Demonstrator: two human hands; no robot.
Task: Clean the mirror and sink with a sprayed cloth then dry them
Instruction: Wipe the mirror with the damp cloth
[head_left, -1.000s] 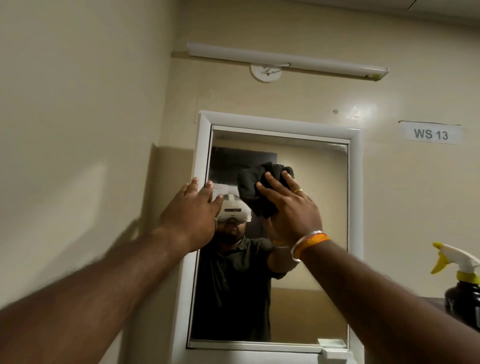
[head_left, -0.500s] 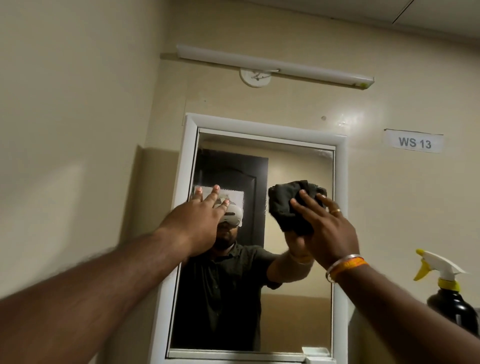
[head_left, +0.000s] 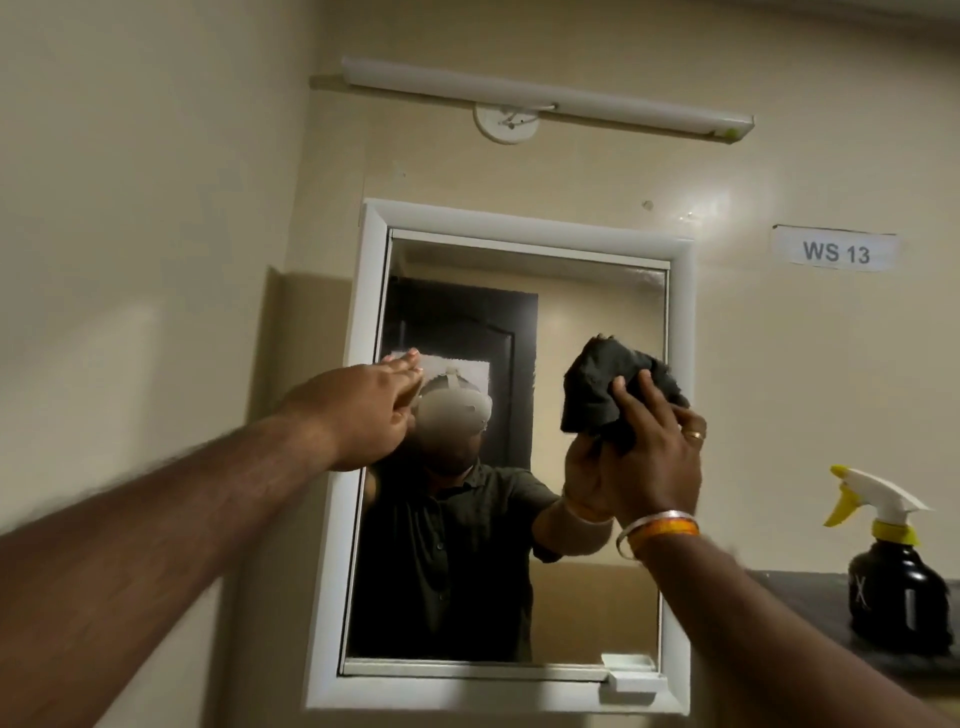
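The right hand (head_left: 652, 457) presses the bunched cloth (head_left: 618, 395) on the mirror (head_left: 597, 312) (left hand (head_left: 363, 410) flat, braced), so smears may remain.

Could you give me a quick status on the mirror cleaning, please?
Right hand presses dark cloth on mirror, right side. Left hand flat at frame's left edge, holding nothing. Spray bottle parked on ledge, clear of the wiping.

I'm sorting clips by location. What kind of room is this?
Probably a washroom in an office or institution: a framed wall mirror, a "WS 13" label on the wall, and a spray bottle beside it.
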